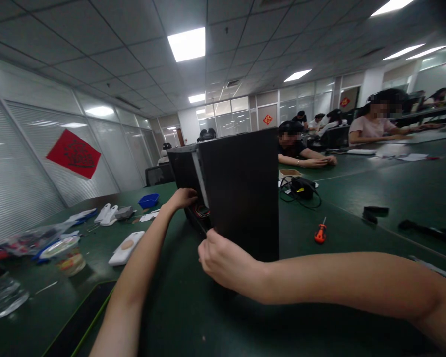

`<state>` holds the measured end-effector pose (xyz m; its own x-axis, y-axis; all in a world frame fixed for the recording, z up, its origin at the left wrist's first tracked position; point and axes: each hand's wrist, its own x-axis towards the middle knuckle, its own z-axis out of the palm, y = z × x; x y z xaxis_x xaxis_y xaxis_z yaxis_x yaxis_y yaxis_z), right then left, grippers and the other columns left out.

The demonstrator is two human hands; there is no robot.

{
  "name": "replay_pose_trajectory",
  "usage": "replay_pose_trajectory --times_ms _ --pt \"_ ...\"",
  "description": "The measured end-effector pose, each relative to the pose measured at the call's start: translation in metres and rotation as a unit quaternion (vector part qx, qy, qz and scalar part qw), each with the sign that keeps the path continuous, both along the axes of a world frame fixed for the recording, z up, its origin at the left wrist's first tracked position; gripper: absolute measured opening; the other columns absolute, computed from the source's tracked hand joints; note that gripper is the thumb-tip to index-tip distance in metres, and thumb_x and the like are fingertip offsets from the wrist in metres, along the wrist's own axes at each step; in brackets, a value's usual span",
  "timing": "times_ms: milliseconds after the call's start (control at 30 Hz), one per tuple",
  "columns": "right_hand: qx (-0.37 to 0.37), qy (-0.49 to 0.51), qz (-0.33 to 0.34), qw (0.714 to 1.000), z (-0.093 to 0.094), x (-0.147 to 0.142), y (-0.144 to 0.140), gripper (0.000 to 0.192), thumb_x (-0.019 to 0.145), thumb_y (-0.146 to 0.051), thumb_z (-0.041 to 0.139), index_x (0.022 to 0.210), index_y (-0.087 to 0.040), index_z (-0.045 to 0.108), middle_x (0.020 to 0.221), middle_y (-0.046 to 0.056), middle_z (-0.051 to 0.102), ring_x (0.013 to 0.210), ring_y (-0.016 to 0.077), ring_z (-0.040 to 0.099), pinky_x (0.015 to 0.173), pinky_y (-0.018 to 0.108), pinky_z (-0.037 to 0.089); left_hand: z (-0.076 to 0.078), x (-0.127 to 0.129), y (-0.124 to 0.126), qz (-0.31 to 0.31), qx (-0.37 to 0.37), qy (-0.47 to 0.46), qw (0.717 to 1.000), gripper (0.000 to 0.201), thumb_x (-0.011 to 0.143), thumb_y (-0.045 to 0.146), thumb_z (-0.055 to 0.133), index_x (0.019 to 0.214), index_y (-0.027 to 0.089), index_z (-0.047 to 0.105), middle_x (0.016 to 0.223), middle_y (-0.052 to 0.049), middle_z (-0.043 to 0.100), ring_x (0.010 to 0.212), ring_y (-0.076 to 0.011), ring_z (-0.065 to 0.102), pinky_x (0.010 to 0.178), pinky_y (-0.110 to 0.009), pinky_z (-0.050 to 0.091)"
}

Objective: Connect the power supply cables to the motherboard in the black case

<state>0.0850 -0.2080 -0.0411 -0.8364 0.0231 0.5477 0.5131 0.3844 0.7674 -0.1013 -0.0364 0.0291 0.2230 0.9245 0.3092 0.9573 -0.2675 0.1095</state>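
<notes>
While one computer case (241,193) stands just beyond the curled right hand (225,255), hold indistinct, the left hand (185,198) bends loosely at the case's side, grip unclear; one screwdriver (320,233) lies rightward.

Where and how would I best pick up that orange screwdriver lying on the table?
Take the screwdriver by its thick orange handle, from your near side and above. It lies flat with the handle toward you and the thin shaft pointing away, so that looks the easiest hold.
</notes>
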Motion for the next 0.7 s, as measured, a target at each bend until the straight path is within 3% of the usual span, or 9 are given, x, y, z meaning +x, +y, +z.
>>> replay_pose_trajectory --times_ms 67,133,267,433,567,700 --pt "0.047 0.095 -0.065 0.992 -0.013 0.014 0.002 0.060 0.087 0.007 0.024 0.062 -0.019 0.072 0.060 0.009 0.060 0.061 0.0234 0.051 0.076 0.041 0.043 -0.007 -0.002 0.029 -0.059 -0.017 0.089 0.994 0.036 0.096 0.036 0.060 0.121 0.014 0.075 0.104 -0.009 0.078 0.092 -0.0206 0.067 0.081 -0.025 0.045" --pt "0.052 0.133 -0.139 0.980 -0.021 0.025 0.006 0.058 0.082 0.011 0.025 0.062 -0.016 0.071 0.060 0.009 0.059 0.060 0.0231 0.052 0.075 0.039 0.041 -0.019 -0.003 0.048 -0.086 -0.004 0.112 0.990 0.042 0.103 0.042 0.049 0.125 0.016 0.073 0.108 -0.010 0.077 0.094 -0.0213 0.068 0.081 -0.026 0.044" --pt "-0.066 0.086 -0.240 0.965 -0.022 0.051 0.022 0.032 0.087 0.002 0.044 0.078 -0.010 0.072 0.064 0.009 0.063 0.057 0.0220 0.054 0.074 0.038 0.038 -0.045 -0.005 0.061 -0.075 -0.036 0.135 0.987 0.061 0.110 0.040 0.023 0.105 0.011 0.077 0.098 -0.015 0.076 0.091 -0.0235 0.069 0.079 -0.029 0.044" --pt "-0.135 0.038 -0.234 0.962 -0.014 0.111 0.061 0.027 0.100 -0.021 0.048 0.085 -0.013 0.069 0.068 0.012 0.071 0.057 0.0231 0.059 0.073 0.037 0.030 -0.050 0.000 0.041 -0.072 -0.046 0.142 0.986 0.084 0.107 0.062 0.015 0.081 0.011 0.076 0.084 -0.019 0.074 0.086 -0.0289 0.072 0.075 -0.033 0.045" --pt "-0.138 0.049 -0.221 0.964 -0.015 0.165 0.109 0.040 0.104 -0.038 0.046 0.081 -0.014 0.069 0.067 0.014 0.073 0.057 0.0215 0.059 0.073 0.037 0.026 -0.042 0.015 0.012 -0.113 -0.040 0.182 0.976 0.080 0.101 0.073 0.026 0.099 0.013 0.079 0.092 -0.018 0.077 0.086 -0.0304 0.073 0.069 -0.033 0.045" --pt "-0.130 0.048 -0.156 0.978 -0.021 0.200 0.147 0.046 0.105 -0.039 0.044 0.075 -0.016 0.070 0.062 0.010 0.072 0.054 0.0182 0.055 0.073 0.036 0.026 -0.038 0.035 -0.010 -0.083 -0.033 0.229 0.969 0.071 0.101 0.068 0.038 0.102 0.010 0.078 0.099 -0.021 0.076 0.090 -0.0344 0.073 0.070 -0.035 0.048"
